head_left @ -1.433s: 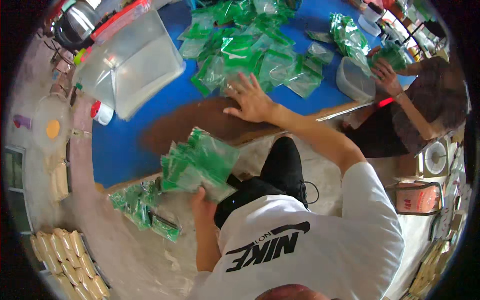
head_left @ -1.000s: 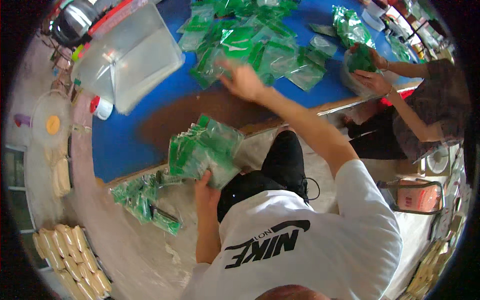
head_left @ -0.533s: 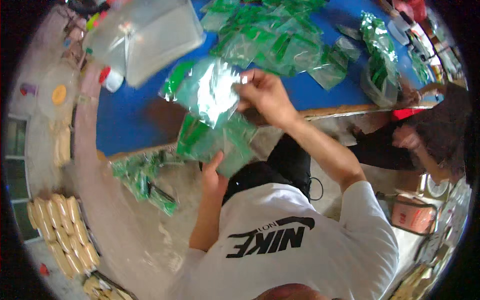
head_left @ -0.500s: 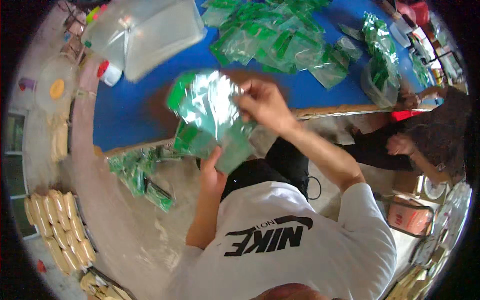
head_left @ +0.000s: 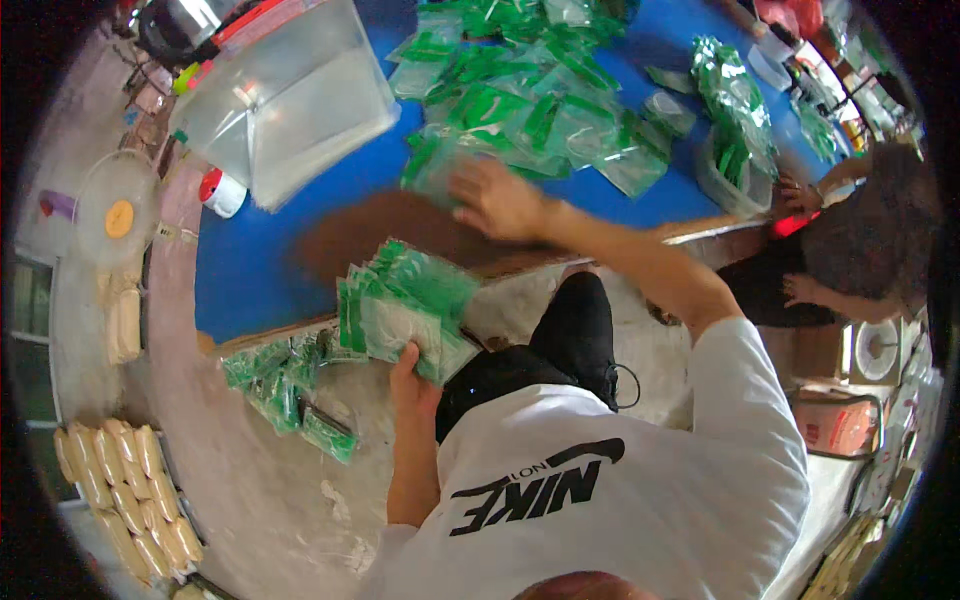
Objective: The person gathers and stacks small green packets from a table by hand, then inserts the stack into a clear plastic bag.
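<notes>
My left hand [head_left: 418, 385] grips a fanned stack of clear plastic bags with green panels [head_left: 405, 315], thumb on top, just off the table's near edge. Over the blue table [head_left: 240, 280], my right hand [head_left: 495, 200] is empty with its fingers stretched out. Its fingertips reach a blurred green and clear bag [head_left: 430, 168] at the near side of a loose pile of similar bags [head_left: 520, 110]. Whether they touch that bag is hard to see.
A large translucent bin [head_left: 300, 115] and a white jar with a red lid [head_left: 222, 193] stand at left. A clear tub [head_left: 738, 185] holds more bags at right, near another person [head_left: 865, 230]. Below the table edge lie green packets [head_left: 290, 390].
My right hand has left the stack and moved up to the loose pile. My left hand keeps the stack, now lower and held more squarely.
</notes>
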Demonstrator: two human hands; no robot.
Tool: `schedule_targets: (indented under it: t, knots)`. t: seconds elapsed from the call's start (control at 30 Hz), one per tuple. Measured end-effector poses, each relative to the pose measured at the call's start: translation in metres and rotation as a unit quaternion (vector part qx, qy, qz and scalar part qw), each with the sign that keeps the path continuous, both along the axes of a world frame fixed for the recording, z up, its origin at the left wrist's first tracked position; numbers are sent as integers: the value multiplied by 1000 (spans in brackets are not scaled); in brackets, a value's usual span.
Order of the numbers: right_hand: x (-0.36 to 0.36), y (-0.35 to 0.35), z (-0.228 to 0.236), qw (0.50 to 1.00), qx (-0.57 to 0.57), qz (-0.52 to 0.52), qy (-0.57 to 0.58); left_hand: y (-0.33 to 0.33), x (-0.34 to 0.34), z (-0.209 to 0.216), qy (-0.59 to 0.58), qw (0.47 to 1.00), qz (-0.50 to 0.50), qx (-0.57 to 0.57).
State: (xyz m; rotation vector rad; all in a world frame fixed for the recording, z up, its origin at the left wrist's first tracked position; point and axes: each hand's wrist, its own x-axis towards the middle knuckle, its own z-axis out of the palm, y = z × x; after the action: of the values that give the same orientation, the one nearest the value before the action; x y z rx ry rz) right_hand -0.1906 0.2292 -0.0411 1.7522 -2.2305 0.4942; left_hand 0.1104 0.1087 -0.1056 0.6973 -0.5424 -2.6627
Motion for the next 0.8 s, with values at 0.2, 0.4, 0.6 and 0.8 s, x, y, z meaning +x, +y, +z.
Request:
schedule_targets:
  t: [0.2,0.4,0.6,0.8]
  knots:
    - [35,-2,27,943,49,132,-301,1,-6,10,-12,999,-4,-41]
    - [-82,-13,-16,947,-92,-290,-102,11,9,0,49,973,-39,-221]
    - [35,-6,-22,992,-28,-91,-78,-43,50,-75,-86,932,55,-348]
    - [65,36,-4,997,28,36,-67,-82,48,-70,-166,945,-89,-268]
